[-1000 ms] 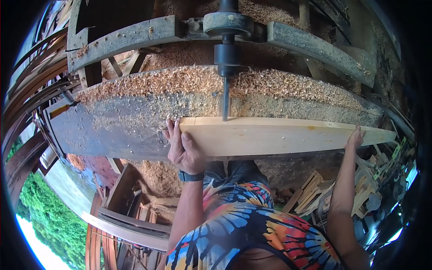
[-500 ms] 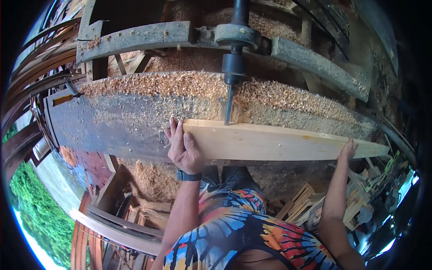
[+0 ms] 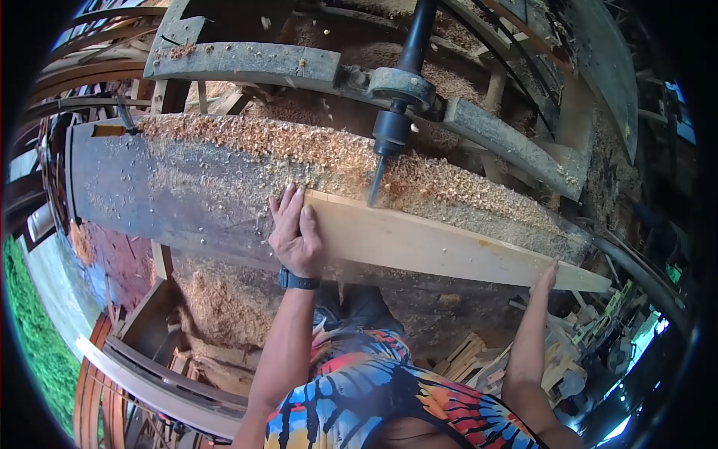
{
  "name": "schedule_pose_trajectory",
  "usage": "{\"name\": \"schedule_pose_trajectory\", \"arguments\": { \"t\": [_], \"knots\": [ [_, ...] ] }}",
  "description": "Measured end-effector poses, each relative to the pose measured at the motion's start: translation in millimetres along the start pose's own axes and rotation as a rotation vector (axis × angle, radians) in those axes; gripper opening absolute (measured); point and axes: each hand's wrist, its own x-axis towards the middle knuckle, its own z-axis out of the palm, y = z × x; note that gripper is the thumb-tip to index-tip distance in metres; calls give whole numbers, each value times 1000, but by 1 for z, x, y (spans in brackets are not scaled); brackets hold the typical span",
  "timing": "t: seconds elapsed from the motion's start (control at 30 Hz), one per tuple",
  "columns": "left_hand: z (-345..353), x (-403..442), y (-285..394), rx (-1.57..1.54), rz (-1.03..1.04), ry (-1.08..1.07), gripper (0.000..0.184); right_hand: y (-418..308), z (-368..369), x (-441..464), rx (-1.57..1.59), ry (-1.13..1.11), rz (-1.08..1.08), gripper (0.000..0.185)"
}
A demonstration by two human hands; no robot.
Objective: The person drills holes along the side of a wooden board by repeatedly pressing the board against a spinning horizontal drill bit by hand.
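A long, pale wooden board point(image 3: 434, 243), tapering to the right, lies on the chip-strewn worktable. My left hand point(image 3: 295, 233) holds its wide left end, the fingers nearly straight along the end and the thumb against the board. At the narrow right end, my right hand point(image 3: 547, 275) grips the near edge; some of its fingers are hidden. A spinning-type machine chuck point(image 3: 391, 133) carries a slender drill bit point(image 3: 376, 181), whose tip meets the board's far edge. Thin pencil-like lines cross that edge near my left hand.
Wood chips point(image 3: 247, 138) are heaped along the back of the worktable point(image 3: 112, 176). Behind it run a wooden frame rail point(image 3: 247, 62) and the machine's bearing housing point(image 3: 402, 86). Offcuts point(image 3: 467, 355) lie below on the right. Curved wooden pieces point(image 3: 101, 71) are stacked at the left.
The head view has shifted and tilted. The board's right end now sits lower in view, and both hands appear farther left, still on the board. Several chips are in the air near the chuck.
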Motion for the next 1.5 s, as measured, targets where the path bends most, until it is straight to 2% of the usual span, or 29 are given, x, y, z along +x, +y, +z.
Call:
{"name": "schedule_pose_trajectory", "arguments": {
  "t": [0.03,0.13,0.23,0.3,0.33,0.4,0.53,0.67,0.87,1.13,1.5],
  "knots": [
    [2,0,-1,1,6,12,29,-6,-8,-10,75,-67,65,86],
    [3,4,0,19,24,36,27,30,-17,7,-180,-229,-371,71],
    [3,6,2,33,36,23,27,42,9,-54,-507,9,-1119,58],
    [1,6,3,39,48,-15,29,27,37,-96,-494,16,-1193,55],
    [2,2,1,-93,5,-11,29,23,44,-106,-489,16,-1231,54],
    [7,1,-3,-356,-81,-1,30,22,47,-107,-428,25,-1222,54],
    [10,1,6,-529,-225,51,30,24,45,-105,-418,21,-1219,54],
    [10,5,2,-370,-114,4,30,25,46,-106,-427,51,-1193,53],
    [14,8,11,-292,-45,70,27,29,50,-105,-432,132,-1145,50],
    [21,16,16,-302,-170,99,23,24,50,-110,-464,169,-1094,53],
    [29,28,13,-254,-180,64,26,14,54,-107,-455,148,-1097,50]
  ]
}}
